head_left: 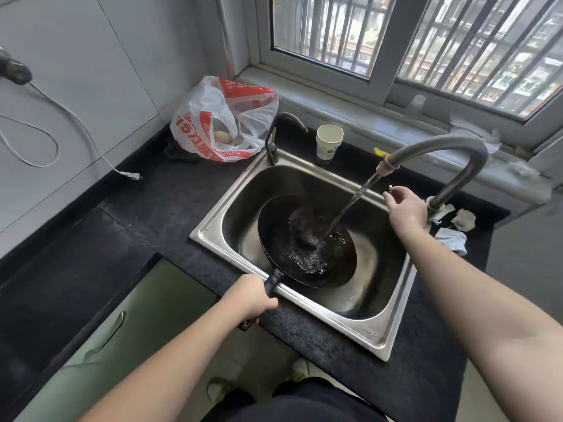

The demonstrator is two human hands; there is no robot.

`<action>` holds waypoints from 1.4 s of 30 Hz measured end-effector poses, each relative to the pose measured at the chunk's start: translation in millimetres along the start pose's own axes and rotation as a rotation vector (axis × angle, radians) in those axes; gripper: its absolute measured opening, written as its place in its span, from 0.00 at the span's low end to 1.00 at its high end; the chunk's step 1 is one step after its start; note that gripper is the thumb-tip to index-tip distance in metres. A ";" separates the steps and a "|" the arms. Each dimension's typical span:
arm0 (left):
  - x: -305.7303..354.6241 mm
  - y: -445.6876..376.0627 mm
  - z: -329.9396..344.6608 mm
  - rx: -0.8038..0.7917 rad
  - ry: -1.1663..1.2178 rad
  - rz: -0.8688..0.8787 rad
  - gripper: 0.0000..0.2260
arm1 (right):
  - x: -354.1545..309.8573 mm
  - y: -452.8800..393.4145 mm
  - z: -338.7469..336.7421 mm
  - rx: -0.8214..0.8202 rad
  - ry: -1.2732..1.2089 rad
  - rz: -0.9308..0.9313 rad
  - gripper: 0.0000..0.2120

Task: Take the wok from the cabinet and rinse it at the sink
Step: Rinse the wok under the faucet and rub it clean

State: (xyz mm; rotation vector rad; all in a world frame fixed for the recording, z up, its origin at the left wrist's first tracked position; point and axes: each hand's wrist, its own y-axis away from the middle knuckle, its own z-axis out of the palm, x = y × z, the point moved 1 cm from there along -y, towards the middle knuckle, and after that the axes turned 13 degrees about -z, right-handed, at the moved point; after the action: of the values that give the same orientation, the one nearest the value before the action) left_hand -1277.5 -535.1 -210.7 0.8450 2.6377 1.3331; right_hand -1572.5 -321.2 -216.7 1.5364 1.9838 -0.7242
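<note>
A black wok [304,239] lies tilted in the steel sink [374,333], its handle resting over the sink's front rim. My left hand [249,296] is shut on that black handle. A stream of water runs from the grey curved tap [441,147] into the wok and splashes there. My right hand [406,205] is at the tap's base by the sink's right rim, fingers curled around a small metal tap lever.
A red and white plastic bag [222,120] with an egg lies on the black counter behind the sink. A paper cup [329,141], a small dark tap [274,138], crumpled paper bits [454,229], a white cable [91,147] and green cabinet doors [106,336] are around.
</note>
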 end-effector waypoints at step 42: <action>-66.7 5.9 41.9 0.300 0.034 0.093 0.13 | 1.7 -13.1 -9.3 0.134 0.030 0.031 0.14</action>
State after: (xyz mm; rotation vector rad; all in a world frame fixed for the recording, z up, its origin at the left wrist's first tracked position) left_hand -1206.0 -535.4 -244.3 0.9971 2.9047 0.9886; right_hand -1586.3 -316.4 -209.9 1.6610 1.9629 -0.8414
